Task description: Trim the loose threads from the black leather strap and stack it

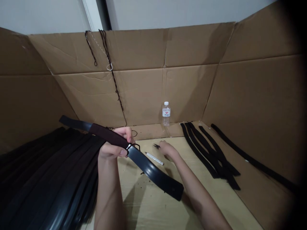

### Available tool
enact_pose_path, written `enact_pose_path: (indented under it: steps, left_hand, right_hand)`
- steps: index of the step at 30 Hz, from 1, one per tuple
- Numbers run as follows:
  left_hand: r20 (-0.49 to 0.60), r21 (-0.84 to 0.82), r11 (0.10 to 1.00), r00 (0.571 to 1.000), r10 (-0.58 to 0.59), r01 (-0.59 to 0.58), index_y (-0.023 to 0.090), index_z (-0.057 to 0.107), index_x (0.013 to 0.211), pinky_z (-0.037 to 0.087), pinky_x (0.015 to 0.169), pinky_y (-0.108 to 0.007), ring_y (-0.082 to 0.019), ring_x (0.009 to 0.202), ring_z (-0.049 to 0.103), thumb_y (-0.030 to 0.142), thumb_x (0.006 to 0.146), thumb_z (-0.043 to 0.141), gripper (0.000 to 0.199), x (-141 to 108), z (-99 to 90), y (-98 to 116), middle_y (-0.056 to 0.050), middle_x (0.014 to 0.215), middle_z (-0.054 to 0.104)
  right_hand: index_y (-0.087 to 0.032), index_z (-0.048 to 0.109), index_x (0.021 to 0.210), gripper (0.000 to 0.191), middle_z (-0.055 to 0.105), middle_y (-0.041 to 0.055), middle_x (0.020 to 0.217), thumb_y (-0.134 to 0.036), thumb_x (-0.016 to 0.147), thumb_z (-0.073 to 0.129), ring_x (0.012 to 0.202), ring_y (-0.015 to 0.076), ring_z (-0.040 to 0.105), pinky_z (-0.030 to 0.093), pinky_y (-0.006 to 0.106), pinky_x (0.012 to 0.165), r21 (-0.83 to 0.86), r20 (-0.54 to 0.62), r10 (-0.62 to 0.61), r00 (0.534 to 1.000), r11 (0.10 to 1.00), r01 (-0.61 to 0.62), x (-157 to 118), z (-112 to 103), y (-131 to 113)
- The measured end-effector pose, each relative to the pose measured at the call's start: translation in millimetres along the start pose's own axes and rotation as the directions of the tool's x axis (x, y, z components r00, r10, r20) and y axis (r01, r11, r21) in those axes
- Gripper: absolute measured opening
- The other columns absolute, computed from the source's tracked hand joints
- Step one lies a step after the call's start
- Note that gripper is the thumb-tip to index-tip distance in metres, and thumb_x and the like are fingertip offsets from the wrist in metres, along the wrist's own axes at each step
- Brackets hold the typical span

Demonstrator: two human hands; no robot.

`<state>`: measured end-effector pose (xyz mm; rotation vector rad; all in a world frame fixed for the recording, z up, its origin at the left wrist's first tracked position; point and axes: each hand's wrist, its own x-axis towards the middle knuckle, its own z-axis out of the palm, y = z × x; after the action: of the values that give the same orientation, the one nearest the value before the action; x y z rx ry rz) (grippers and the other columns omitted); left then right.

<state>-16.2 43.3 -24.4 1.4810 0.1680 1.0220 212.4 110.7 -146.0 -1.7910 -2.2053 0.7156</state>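
My left hand (117, 143) is closed around a long curved black strap (153, 169), lifted above the table and tilted down to the right. Dark brown fabric (107, 132) wraps its middle section, and a short loop of dark cord (136, 145) sticks up at the fabric's end beside my thumb. Farther right, low over the tabletop, my right hand (166, 150) is closed on thread snips (156, 146); just their dark pointed tips show, the rest being covered by the fingers. A white pen (154, 158) lies between the strap and my right hand.
Many black straps (48, 179) are piled at the left. Several more (211, 150) lie at the right, near a long black strip (249, 159). A water bottle (166, 113) stands at the back. Dark cords (115, 83) hang on the cardboard wall (141, 95).
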Motion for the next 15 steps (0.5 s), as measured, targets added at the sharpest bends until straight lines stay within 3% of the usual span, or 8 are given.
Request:
enact_pose_path:
  steps: [4, 9, 12, 15]
  left_hand:
    - [-0.015, -0.024, 0.999, 1.0, 0.021, -0.021, 0.016, 0.052, 0.07, 0.037, 0.042, -0.019, -0.01, 0.043, 0.045, 0.022, 0.052, 0.079, 0.033, 1.2, 4.7, 5.3, 0.003, 0.05, 0.047]
    - [-0.011, -0.1, 0.993, 0.998, 0.062, -0.063, 0.021, 0.044, 0.067, 0.027, 0.035, -0.019, -0.007, 0.037, 0.031, 0.026, 0.053, 0.076, 0.036, 1.6, -4.8, 4.0, 0.009, 0.046, 0.028]
    - [0.064, -0.137, 0.981, 0.987, 0.147, -0.137, 0.023, 0.038, 0.064, 0.021, 0.03, -0.022, -0.006, 0.031, 0.017, 0.033, 0.055, 0.075, 0.04, 2.5, -15.1, -1.2, 0.011, 0.043, 0.018]
    - [-0.027, -0.067, 0.99, 0.992, 0.12, -0.121, 0.024, 0.032, 0.06, 0.018, 0.029, -0.024, -0.006, 0.029, 0.011, 0.045, 0.054, 0.075, 0.049, 2.4, -19.4, -4.4, 0.011, 0.039, 0.013]
  right_hand:
    - [-0.011, 0.066, 0.102, 0.019, 0.069, 0.007, 0.089, -0.02, 0.093, 0.051, 0.076, 0.0148, 0.061, 0.048, 0.028, 0.07, 0.262, -0.071, -0.173, 0.982, 0.947, 0.186, -12.9, -27.4, -13.8]
    - [-0.013, 0.059, 0.117, 0.029, 0.066, 0.0095, 0.113, -0.031, 0.094, 0.053, 0.097, 0.0144, 0.063, 0.049, 0.029, 0.084, 0.455, -0.276, -0.307, 0.911, 0.793, 0.405, -47.9, -67.6, -35.6]
    - [-0.016, 0.065, 0.109, 0.025, 0.069, 0.0074, 0.109, -0.031, 0.09, 0.061, 0.098, 0.0159, 0.064, 0.048, 0.032, 0.088, 0.473, -0.477, -0.373, 0.796, 0.654, 0.59, -81.5, -82.5, -49.4]
    - [-0.019, 0.069, 0.108, 0.022, 0.069, 0.0038, 0.104, -0.028, 0.087, 0.066, 0.093, 0.0152, 0.064, 0.048, 0.029, 0.082, 0.321, -0.577, -0.416, 0.703, 0.676, 0.664, -113.8, -87.9, -63.7]
